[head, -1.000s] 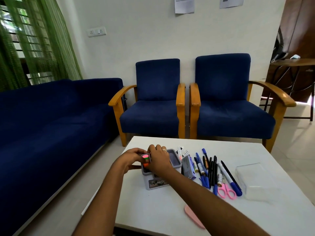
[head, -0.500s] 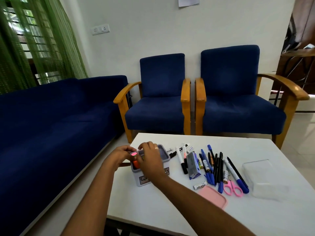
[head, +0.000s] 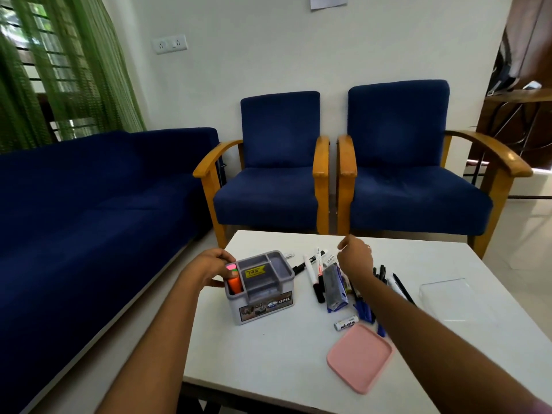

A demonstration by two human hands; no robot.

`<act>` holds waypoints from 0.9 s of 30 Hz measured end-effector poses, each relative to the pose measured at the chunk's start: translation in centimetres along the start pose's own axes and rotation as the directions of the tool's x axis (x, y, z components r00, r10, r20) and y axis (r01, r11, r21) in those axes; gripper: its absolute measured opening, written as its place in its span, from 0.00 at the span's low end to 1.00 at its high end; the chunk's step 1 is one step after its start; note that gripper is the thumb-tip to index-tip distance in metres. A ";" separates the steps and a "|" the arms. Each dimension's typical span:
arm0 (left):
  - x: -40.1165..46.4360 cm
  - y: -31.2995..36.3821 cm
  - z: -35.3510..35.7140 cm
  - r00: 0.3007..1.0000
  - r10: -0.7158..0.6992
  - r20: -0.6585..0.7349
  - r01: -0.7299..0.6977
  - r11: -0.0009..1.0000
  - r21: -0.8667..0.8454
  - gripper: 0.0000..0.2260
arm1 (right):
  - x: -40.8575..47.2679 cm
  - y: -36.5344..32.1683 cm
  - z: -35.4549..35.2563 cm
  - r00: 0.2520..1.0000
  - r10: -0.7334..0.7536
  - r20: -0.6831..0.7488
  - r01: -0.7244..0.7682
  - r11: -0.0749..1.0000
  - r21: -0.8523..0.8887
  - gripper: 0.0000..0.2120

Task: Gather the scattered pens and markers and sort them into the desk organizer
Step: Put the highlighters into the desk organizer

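Meanwhile the left hand (head: pixel 212 265) gripped the organizer's (head: pixel 260 286) left wall; the right hand (head: pixel 355 257) hovered, loosely curled and empty, above the markers (head: pixel 313 274).

The desk organizer (head: pixel 263 286) looks like smooth grey plastic. The table (head: pixel 268 360) top is matt white. The pink lid (head: pixel 360 357) is matt plastic, the far armchairs (head: pixel 277 174) blue cloth on glossy wood.

Bare forearms, a ring (head: pixel 369 248) on the right hand (head: pixel 355 256).
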State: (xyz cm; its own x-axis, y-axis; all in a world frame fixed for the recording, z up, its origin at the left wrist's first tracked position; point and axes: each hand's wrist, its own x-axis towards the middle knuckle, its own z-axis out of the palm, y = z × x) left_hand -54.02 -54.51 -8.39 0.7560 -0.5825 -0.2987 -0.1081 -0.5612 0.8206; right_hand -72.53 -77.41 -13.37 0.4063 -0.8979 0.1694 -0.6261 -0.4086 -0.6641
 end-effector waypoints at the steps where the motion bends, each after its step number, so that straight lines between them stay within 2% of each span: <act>1: 0.0 0.0 0.0 1.000 0.004 -0.003 -0.004 1.000 0.003 0.12 | 0.2 0.2 0.0 0.996 0.004 0.086 0.003 0.997 -0.075 0.11; 3: 0.0 -0.2 0.0 1.000 0.008 -0.006 -0.008 1.000 0.006 0.12 | 0.2 0.7 -0.1 0.967 0.019 0.254 0.035 0.978 -0.206 0.13; 5: -0.1 -0.2 0.0 1.000 0.014 -0.004 -0.014 1.000 -0.001 0.13 | 0.1 1.0 -0.2 0.940 0.004 0.341 0.089 0.962 -0.257 0.15; 12: -0.2 -0.2 0.0 1.000 0.018 -0.009 -0.018 1.000 0.018 0.12 | 0.5 0.7 -0.5 0.923 -0.059 0.380 0.203 0.914 -0.352 0.16; 16: -0.3 0.0 0.0 1.000 0.020 -0.005 -0.020 0.999 0.037 0.12 | 0.5 0.3 -0.5 0.853 -0.056 0.518 0.276 0.892 -0.357 0.23; 20: -0.4 0.2 0.1 1.000 0.020 -0.010 -0.019 0.998 0.065 0.12 | 0.3 -0.1 -0.4 0.826 -0.007 0.564 0.270 0.883 -0.385 0.22; 27: -0.6 0.3 0.3 0.999 0.022 -0.024 -0.020 0.997 0.079 0.13 | 0.6 -0.4 -0.1 0.827 0.049 0.559 0.241 0.868 -0.433 0.19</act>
State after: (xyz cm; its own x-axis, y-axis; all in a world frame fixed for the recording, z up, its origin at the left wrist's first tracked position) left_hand -54.69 -54.53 -8.16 0.7687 -0.5805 -0.2685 -0.1742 -0.5939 0.7854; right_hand -72.07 -77.81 -12.91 0.6778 -0.6713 -0.2997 -0.7338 -0.6426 -0.2203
